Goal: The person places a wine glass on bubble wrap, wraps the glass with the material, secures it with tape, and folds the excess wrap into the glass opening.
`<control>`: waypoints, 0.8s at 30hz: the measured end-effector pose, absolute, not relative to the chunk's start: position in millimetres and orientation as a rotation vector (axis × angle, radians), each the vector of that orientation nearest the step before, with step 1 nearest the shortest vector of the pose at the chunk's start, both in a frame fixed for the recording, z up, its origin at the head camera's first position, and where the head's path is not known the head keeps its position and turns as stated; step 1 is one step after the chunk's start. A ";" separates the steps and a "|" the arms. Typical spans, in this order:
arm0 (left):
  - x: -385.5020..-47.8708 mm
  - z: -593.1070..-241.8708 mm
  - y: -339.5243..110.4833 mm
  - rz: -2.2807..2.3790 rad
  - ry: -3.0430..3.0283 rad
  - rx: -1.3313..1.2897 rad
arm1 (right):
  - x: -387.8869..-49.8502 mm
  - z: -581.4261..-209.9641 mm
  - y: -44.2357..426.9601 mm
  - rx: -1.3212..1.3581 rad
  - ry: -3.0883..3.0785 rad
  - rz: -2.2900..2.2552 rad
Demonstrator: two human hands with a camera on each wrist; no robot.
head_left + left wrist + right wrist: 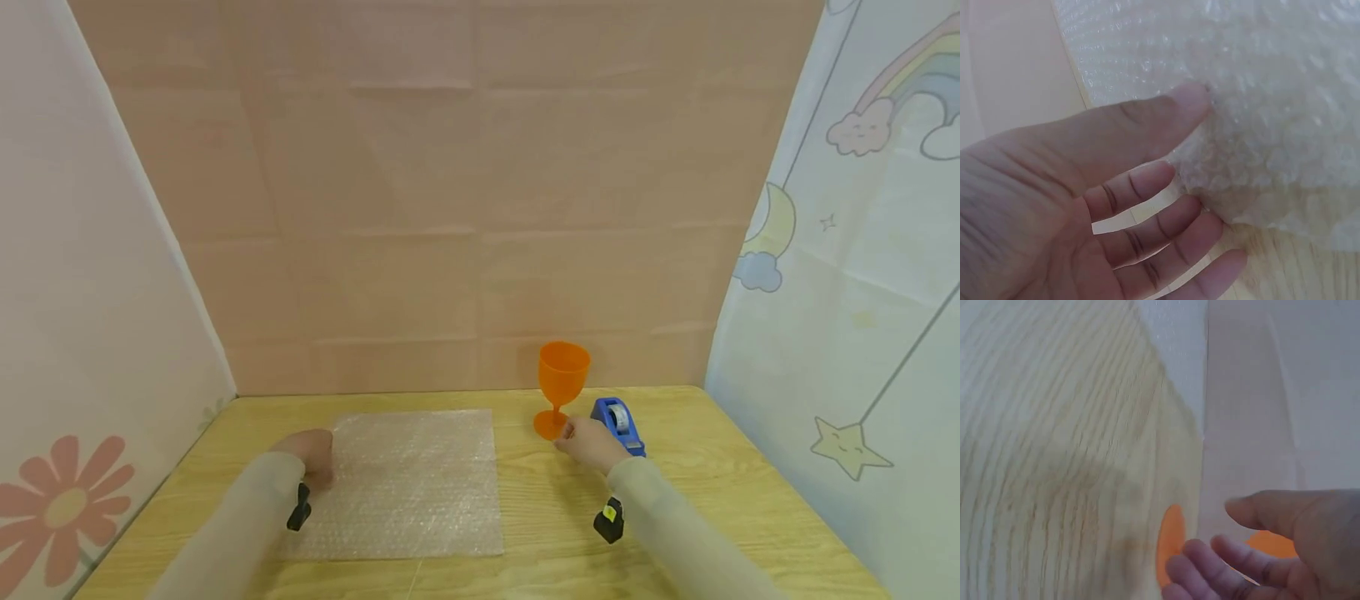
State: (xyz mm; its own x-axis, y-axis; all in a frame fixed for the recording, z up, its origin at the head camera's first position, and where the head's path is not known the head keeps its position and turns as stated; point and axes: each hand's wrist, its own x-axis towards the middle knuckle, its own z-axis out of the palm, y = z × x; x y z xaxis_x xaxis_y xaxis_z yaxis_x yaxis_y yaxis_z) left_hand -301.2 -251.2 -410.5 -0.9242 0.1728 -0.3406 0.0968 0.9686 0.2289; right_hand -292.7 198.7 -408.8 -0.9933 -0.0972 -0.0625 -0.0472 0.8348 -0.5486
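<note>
A sheet of clear bubble wrap (420,483) lies flat on the wooden table. My left hand (311,454) is at its left edge. In the left wrist view, the left hand's thumb (1147,125) reaches over the bubble wrap (1272,112), and the other fingers, loosely bent, are spread near its edge. Whether the fingertips press on the sheet cannot be told. An orange plastic goblet (562,375) stands upright on the right. Beside its foot is my right hand (592,444), thumb and fingers apart. In the right wrist view, those fingers partly hide the goblet (1171,540), stem included.
A blue tape dispenser (626,433) with a roll of tape stands just right of the right hand. Behind the table (712,500) rises a creased pinkish-beige backdrop (405,183). Patterned white sheets hang along the left and right sides.
</note>
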 end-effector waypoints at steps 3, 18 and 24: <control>-300.2 -409.8 -252.2 0.314 2.754 0.195 | -305.4 -414.4 205.7 -0.011 2.908 -0.979; -304.1 -414.6 -253.2 0.274 2.773 0.178 | -350.7 -439.6 201.6 0.289 2.744 -1.555; -307.1 -414.5 -252.3 0.244 2.773 0.198 | -353.1 -443.0 199.6 0.350 2.670 -1.725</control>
State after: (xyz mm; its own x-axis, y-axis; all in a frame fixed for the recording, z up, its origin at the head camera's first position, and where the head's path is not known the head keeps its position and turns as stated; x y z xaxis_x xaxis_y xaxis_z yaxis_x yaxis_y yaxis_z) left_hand -307.1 -252.3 -414.5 -0.9292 0.1669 -0.3297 0.1067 0.9754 0.1930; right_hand -353.1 199.6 -443.0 -0.9745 0.2132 -0.0706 0.1521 0.3948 -0.9061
